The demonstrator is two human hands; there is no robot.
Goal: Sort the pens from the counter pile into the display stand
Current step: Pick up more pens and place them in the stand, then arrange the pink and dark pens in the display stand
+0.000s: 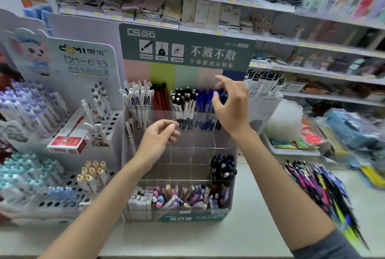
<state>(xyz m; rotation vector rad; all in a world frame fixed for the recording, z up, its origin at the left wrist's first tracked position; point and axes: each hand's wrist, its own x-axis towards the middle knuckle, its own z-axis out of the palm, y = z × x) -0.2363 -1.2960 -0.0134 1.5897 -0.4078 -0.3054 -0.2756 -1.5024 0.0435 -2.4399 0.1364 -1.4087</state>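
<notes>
The tiered clear display stand (pixel 188 218) stands at the middle of the counter under a green header card. Its top row holds white, red, black-and-white and blue pens (pixel 203 100). My right hand (pixel 233 109) is raised at the top right compartment, thumb and fingers pinching the tops of blue pens there. My left hand (pixel 158 140) hovers in front of the stand's empty middle tiers, fingers loosely curled, holding nothing. The counter pile of pens (pixel 318 188), dark, pink, purple and yellow, lies to the right of my right forearm.
A white holed pen stand (pixel 68 177) with pastel pens and a red box (pixel 68 140) is at the left. The central stand's lower tiers hold dark pens (pixel 224 167) and mixed pastel pens (pixel 179 196). Trays and packets crowd the right; shelves rise behind.
</notes>
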